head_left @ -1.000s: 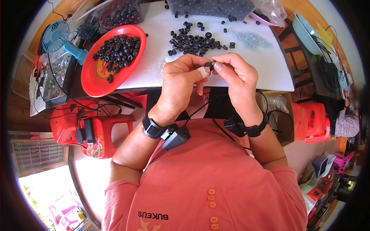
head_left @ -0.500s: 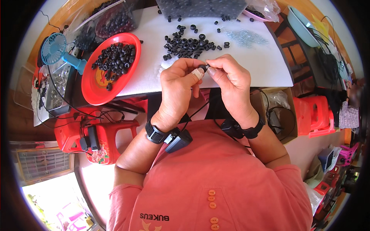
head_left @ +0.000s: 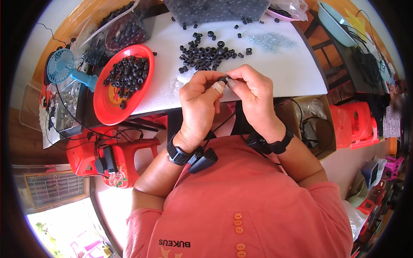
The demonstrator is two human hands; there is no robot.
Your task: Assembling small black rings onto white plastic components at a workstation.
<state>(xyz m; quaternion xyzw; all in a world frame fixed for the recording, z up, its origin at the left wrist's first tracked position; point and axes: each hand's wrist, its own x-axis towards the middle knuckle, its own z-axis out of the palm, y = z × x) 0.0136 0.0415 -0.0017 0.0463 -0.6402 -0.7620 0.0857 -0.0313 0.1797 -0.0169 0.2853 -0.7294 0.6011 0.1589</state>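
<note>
Black small piece [head_left: 222, 80] held up over near part of white-topped bench [head_left: 297, 77]. Left hand [head_left: 196, 99], pale wrap [head_left: 218, 87] on thumb, grip pinching piece between thumb and forefinger. Right hand [head_left: 257, 94], grip pinching at piece's right side; cannot tell whether second bit sits between fingertips. Farther off, loose black pieces [head_left: 202, 56] in scattered heap; pale glassy bits [head_left: 272, 41] to right. Left, red plate [head_left: 98, 96] bearing more black pieces; blue fan [head_left: 61, 66] beyond its left rim.
</note>
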